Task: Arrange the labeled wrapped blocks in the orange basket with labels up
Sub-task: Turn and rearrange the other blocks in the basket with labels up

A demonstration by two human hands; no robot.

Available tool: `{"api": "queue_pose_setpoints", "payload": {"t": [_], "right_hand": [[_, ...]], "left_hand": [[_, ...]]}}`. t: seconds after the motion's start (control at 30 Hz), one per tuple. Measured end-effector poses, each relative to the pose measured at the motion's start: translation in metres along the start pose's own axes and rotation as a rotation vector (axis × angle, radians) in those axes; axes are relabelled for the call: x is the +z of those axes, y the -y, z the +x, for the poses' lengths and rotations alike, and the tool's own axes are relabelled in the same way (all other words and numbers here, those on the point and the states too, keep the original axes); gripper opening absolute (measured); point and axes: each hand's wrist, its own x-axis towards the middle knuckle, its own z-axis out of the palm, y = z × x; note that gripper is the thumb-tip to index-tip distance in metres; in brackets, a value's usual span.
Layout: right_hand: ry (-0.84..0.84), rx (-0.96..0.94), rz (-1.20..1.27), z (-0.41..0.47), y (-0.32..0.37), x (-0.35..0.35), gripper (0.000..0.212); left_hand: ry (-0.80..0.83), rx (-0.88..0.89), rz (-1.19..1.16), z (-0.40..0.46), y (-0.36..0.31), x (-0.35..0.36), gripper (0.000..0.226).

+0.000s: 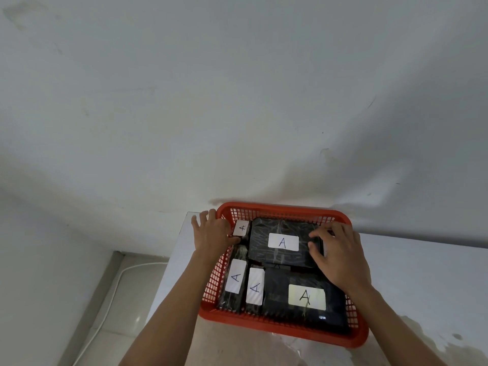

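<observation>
In the lower middle of the frame, the orange basket stands on the white table, close to the table's left edge. Nearest in the basket lies a large wrapped block with its "A" label up, and to its left two narrow blocks also show their labels. Behind them is a second large block, label up, and in the far left corner a small block stands tilted.

The right hand rests with spread fingers on the right end of the far large block; its grip is open, only pressing. The left hand reaches over the left rim and touches the small block with its thumb, without closing on it.

The blocks look stiff, but the shiny wrap seems slippery, so I think it is better to hold them by the side edges. The basket is almost full, so there is little free room for turning a block.
</observation>
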Motion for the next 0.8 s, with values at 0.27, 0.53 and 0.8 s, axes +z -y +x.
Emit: {"api": "queue_pose_setpoints", "payload": {"t": [0.27, 0.53, 0.8], "right_hand": [[0.011, 0.005, -0.007, 0.0, 0.002, -0.002, 0.019], [0.006, 0.01, 0.015, 0.001, 0.002, -0.004, 0.018], [0.203, 0.108, 0.138, 0.011, 0.008, -0.024, 0.025]], "left_hand": [[0.015, -0.074, -0.157, 0.006, 0.0, 0.005, 0.048], [-0.065, -0.041, -0.237, 0.003, 0.001, 0.006, 0.045], [-0.181, 0.196, -0.344, -0.029, 0.0, -0.012, 0.044]]}}
